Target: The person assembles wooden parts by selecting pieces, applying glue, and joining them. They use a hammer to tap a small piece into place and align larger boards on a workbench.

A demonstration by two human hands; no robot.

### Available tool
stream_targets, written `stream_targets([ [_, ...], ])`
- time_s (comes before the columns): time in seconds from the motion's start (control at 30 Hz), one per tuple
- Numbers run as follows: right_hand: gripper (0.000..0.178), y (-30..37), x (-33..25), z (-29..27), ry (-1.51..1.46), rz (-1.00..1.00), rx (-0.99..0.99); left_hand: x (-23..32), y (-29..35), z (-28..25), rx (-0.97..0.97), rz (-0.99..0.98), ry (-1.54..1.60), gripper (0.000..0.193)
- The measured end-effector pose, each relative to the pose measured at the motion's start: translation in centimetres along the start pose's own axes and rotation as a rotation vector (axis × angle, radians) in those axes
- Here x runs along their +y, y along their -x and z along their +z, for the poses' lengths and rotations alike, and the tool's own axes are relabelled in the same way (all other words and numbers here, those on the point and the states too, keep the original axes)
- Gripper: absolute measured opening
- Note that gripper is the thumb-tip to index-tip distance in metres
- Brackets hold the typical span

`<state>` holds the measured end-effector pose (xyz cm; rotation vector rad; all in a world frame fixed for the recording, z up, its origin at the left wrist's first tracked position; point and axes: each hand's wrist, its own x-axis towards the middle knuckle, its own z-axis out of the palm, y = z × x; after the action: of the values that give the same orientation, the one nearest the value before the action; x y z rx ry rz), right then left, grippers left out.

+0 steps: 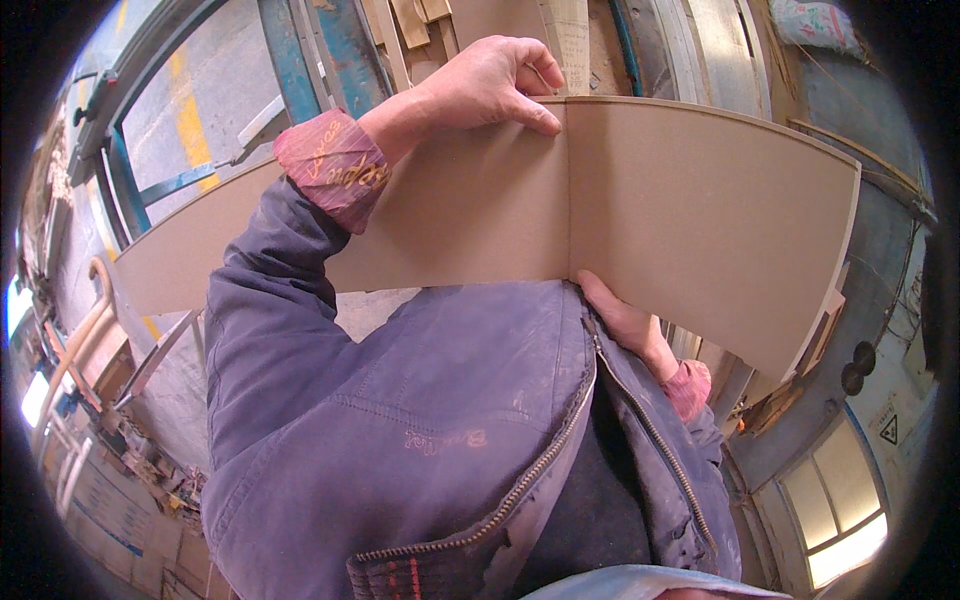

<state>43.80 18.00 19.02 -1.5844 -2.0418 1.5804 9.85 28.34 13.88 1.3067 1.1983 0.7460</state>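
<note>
Two long brown fibreboard-like panels, the left panel [460, 210] and the right panel [700, 210], meet at a straight vertical seam in front of my chest. My left hand [490, 85] is at their upper edge. Its thumb lies over the edge close to the seam, and its other fingers curl above and behind. At the lower edge, just right of the seam, my right hand [625, 320] grips with its thumb showing; its other fingers are hidden behind the panel. Whether the panels are joined at the seam, I cannot tell.
Beyond the panels lie wooden strips [405, 25] and blue metal framework [295, 70]. A yellow line [190, 120] marks the floor at the far left. A curved wooden piece [95, 310] stands at left. On the right are a grey wall and a window [835, 490].
</note>
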Motion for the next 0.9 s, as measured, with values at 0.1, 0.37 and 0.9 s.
stream_targets([
  [0.1, 0.033, 0.0, 0.0, 0.1, 0.011, -0.006, 0.013, 0.1, 0.0, -0.1, 0.0, -0.007, -0.016, 0.057],
  [0.37, 0.034, 0.0, 0.3, 0.1, 0.035, 0.026, -0.001, -0.6, -0.3, -0.1, -0.1, 0.03, 0.115, 0.044],
  [0.9, 0.032, -0.1, 0.2, 0.2, -0.011, 0.006, 0.001, -0.4, -0.1, 0.0, -0.058, 0.061, 0.094, 0.036],
])
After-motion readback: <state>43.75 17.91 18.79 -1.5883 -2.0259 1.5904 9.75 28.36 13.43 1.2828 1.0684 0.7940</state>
